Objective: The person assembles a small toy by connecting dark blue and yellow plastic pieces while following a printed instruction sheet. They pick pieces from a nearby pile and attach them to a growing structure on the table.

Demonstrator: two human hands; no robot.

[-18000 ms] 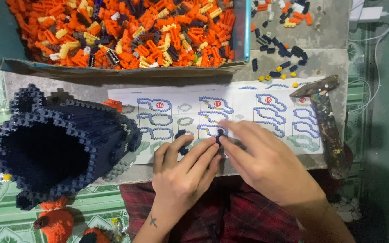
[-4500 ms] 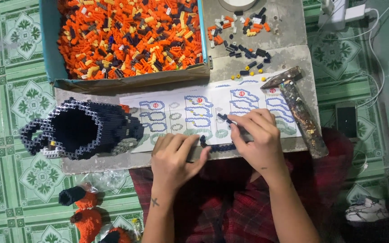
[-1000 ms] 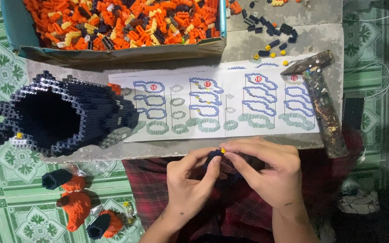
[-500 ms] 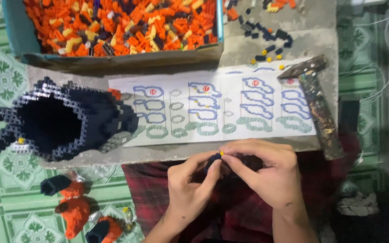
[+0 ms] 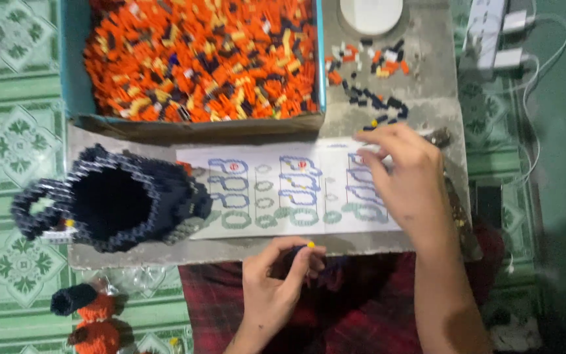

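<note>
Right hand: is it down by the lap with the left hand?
No, the right hand reaches over the instruction sheet toward loose bricks.

Home floor: patterned green tiles [image 5: 8,137]

Box of orange bricks [image 5: 191,59] cut off by top edge; single bricks inside too small to separate. White round dish [image 5: 370,12] also cropped at top. Right hand [image 5: 404,177] covers right end of instruction sheet [image 5: 276,190] and most of the dark tool [image 5: 456,210] beside it. Small dark piece [image 5: 299,252] in left hand [image 5: 276,282] mostly hidden by fingers, shape unreadable, only a yellow stud showing. Orange figures [image 5: 90,318] cropped at bottom edge. Loose bricks [image 5: 371,78] on desk [image 5: 427,59] blurred.
</note>
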